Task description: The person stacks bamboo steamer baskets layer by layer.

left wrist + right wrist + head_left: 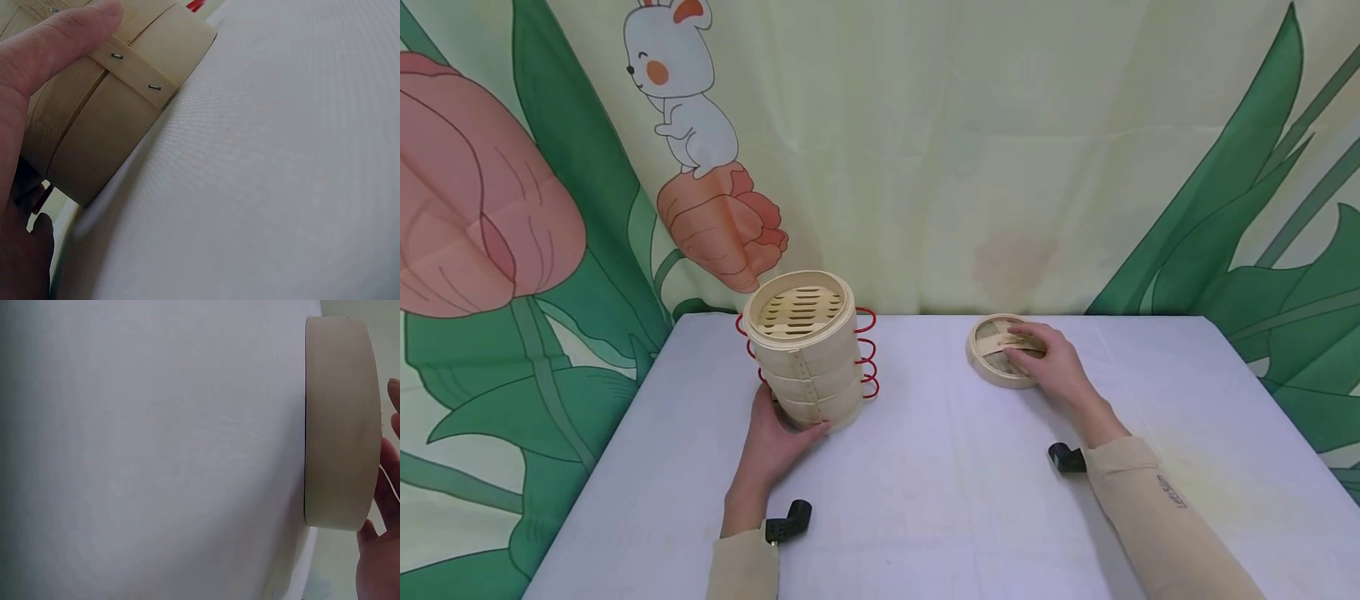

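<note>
A round stack of bamboo steamer baskets [808, 358] stands on the table at the left, with red loops on its sides and a slatted top tier. My left hand [778, 437] grips the stack low down, its thumb across the stapled seam; the other fingers are mostly hidden behind it. In the left wrist view, the lowest basket [103, 137] sits on the cloth. To the right, a bamboo steamer lid [988, 367] lies flat with its strap handle up. My right hand [1056, 367] is over this lid, thumb and fingers spread apart around the handle.
White cloth covers the table [925, 492]. Behind its far edge hangs a printed curtain [985, 167] with a rabbit, a carrot and plants. A small black device is at each wrist.
</note>
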Action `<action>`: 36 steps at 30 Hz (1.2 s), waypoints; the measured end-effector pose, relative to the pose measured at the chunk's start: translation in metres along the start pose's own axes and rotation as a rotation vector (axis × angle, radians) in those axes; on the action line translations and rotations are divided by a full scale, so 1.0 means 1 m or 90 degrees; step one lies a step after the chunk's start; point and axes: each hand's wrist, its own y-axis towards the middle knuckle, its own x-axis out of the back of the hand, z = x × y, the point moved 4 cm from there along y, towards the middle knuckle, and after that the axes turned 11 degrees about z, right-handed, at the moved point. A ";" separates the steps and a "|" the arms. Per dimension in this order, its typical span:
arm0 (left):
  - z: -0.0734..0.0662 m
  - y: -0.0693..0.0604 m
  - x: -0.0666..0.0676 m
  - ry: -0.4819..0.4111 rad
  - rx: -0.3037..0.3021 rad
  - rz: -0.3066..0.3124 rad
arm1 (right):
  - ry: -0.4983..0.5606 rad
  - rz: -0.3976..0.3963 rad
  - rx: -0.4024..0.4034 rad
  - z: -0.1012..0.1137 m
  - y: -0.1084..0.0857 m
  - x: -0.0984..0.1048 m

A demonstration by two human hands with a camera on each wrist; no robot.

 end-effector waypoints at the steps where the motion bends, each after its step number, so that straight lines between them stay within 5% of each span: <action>1: 0.000 0.000 0.000 0.000 -0.001 -0.001 | 0.005 0.003 -0.002 -0.001 0.001 0.000; 19: 0.001 0.000 0.001 -0.004 0.012 0.004 | -0.007 0.019 -0.012 -0.013 0.012 0.000; 36: 0.000 0.001 0.000 -0.008 0.016 0.003 | -0.049 -0.017 -0.003 -0.013 0.016 -0.001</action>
